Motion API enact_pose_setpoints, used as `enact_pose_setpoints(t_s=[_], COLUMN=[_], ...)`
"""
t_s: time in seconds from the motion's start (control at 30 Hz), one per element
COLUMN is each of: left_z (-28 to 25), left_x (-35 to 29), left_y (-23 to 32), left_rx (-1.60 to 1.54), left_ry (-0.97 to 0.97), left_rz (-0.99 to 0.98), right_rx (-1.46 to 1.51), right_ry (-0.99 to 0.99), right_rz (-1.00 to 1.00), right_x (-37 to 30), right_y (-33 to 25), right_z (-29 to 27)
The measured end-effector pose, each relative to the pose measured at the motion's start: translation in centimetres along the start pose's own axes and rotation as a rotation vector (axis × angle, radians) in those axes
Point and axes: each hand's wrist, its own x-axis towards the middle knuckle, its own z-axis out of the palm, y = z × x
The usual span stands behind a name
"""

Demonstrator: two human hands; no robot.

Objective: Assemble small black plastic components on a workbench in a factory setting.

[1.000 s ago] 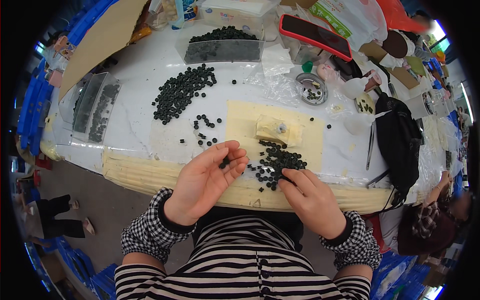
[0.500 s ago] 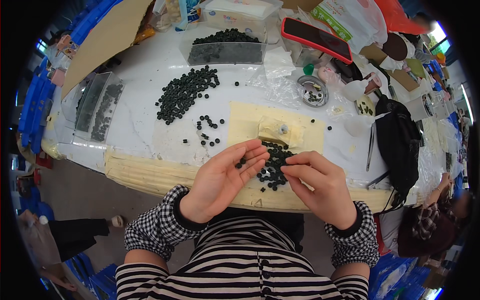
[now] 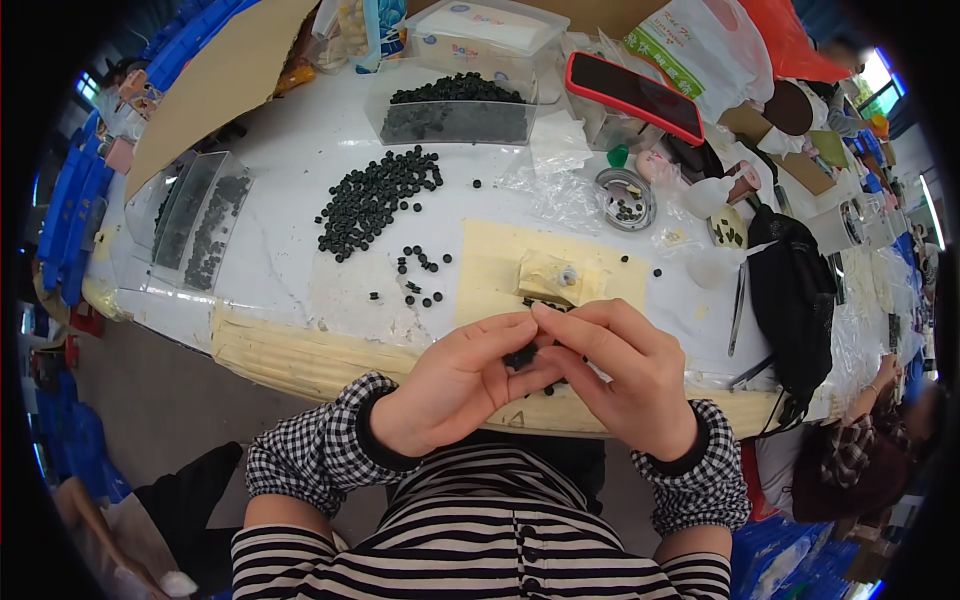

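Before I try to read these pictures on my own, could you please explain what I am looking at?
There is no machine: these are a person's bare hands, seen by a fisheye camera on their head looking down, so straight edges bend near the rim. The left hand and right hand meet above the near edge of a white table. Small black pieces show between them; whether the fingertips grip one is hidden. Beyond lie a pile of similar pieces, a clear bin of more, a taped block on a yellow sheet, and a red-edged phone.
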Motion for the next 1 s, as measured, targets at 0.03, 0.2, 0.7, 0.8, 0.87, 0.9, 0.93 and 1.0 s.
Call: enact_pose_setpoints(t_s=[0.03,0.2,0.7,0.8,0.87,0.9,0.93,1.0], left_z=[0.2,0.1,-0.7,-0.9,-0.9,-0.8,-0.7,-1.5], left_x=[0.0,0.4,0.8,0.9,0.9,0.9,0.9,1.0], left_y=[0.2,1.1,1.1,1.0,0.9,0.9,0.9,1.0], left_rx=[0.022,0.104,0.059,0.059,0.075,0.094,0.114,0.096], left_ry=[-0.016,-0.033,-0.119,-0.126,-0.113,-0.092,-0.071,-0.136], left_rz=[0.002,-0.086,-0.106,-0.081,-0.045,-0.024,-0.002,-0.025], right_rx=[-0.015,-0.108,-0.142,-0.148,-0.163,-0.169,-0.176,-0.151], right_ry=[0.017,0.066,0.188,0.212,0.232,0.241,0.250,0.256], right_rz=[-0.024,-0.174,-0.276,-0.263,-0.241,-0.220,-0.198,-0.176], right_x=[0.1,0.4,0.0,0.1,0.1,0.0,0.0,0.1], right_y=[0.0,0.5,1.6,1.5,1.4,1.4,1.4,1.3], right_z=[-0.1,0.2,1.2,1.1,1.1,1.1,1.1,1.3])
